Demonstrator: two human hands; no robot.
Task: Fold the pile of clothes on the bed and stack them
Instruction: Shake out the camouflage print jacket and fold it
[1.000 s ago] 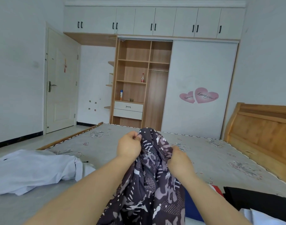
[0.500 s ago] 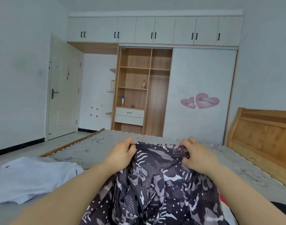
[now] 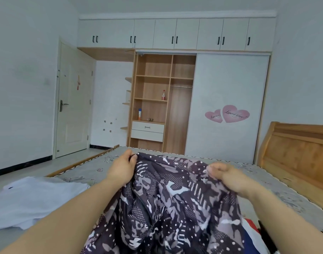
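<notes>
On the bed (image 3: 267, 180), I hold a garment up by its top edge, ready for folding. At far left a white garment (image 3: 34, 204) lies loosely spread on the mattress, well apart from my hands and not yet folded as far as I can judge. Next comes my left hand (image 3: 123, 170), thumb and fingers pinching one corner of the patterned garment (image 3: 168, 204), a dark purple cloth printed with pale shapes and dots. The cloth runs taut-ish across to my right hand (image 3: 224, 176), whose fingers are curled round the opposite corner; that hand is blurred, so I cannot tell how firm the pinch is. Below my hands the garment hangs in deep, bunched creases toward me. At lower right, slivers of red, white, blue and black fabric (image 3: 256, 235) show beneath it, likely the rest of the pile. Behind stand an open wardrobe (image 3: 153, 99) and the wooden headboard (image 3: 300, 153).

The risks, as I judge them: the slack middle may fold on itself when laid down, giving a crooked first crease; a loose right-hand grip could let that corner slip; and the hanging hem may drag the clothes underneath out of place.
</notes>
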